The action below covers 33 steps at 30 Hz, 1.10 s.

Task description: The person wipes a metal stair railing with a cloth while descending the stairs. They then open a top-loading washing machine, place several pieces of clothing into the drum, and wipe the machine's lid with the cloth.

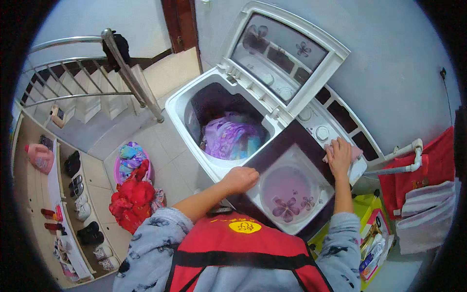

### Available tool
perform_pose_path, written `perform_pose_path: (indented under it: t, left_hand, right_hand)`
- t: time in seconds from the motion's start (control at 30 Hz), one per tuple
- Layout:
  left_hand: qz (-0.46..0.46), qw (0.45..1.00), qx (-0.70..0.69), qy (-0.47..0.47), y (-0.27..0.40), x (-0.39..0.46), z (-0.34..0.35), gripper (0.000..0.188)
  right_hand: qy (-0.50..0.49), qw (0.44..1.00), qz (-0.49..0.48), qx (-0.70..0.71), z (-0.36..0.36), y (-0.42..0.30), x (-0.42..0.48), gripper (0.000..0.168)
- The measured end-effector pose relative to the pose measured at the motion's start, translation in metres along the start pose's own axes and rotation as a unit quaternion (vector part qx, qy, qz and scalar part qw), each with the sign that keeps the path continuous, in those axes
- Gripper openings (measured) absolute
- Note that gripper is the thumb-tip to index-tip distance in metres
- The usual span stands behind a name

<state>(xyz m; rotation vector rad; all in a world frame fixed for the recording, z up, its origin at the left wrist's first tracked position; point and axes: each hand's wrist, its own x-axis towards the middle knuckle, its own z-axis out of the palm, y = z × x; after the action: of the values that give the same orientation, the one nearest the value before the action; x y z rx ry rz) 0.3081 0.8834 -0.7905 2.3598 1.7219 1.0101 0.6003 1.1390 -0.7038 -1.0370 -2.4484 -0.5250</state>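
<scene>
A white twin-tub washing machine (197,146) stands before me. Its wash-tub lid (330,69) is raised, and purple and blue floral fabric (233,135) lies in the tub. The dark, flower-printed lid of the other tub (288,197) is down. My left hand (242,179) is curled into a fist at the border between the two tubs, with nothing visible in it. On the control panel (310,120), my right hand (339,155) presses a pink cloth (354,153) beside a round knob (322,133); the palm hides part of the cloth.
At left, a pink basin (116,171) holds floral laundry, with red clothing (133,199) heaped against it. A shoe cabinet (96,175) and a metal stair railing (124,69) stand beyond. A white pipe (397,169), hanging towels (425,215) and a yellow-green rack (365,204) are at right.
</scene>
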Motion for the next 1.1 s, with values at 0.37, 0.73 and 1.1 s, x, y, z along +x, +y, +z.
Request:
perform_pose_path:
  t: [0.37, 0.73, 1.1]
  left_hand:
    - [0.007, 1.0, 0.028, 0.009, -0.014, -0.003, -0.018, 0.013]
    - [0.002, 0.999, 0.043, 0.001, -0.017, 0.003, -0.02, 0.015]
    - [0.0, 1.0, 0.02, 0.001, -0.011, 0.003, -0.013, 0.015]
  right_hand:
    - [0.191, 0.946, 0.226, 0.13, -0.038, -0.002, -0.052, 0.042]
    - [0.049, 0.941, 0.322, -0.095, 0.01, 0.006, -0.043, 0.048]
    - [0.072, 0.904, 0.279, 0.316, 0.005, 0.001, -0.079, 0.033]
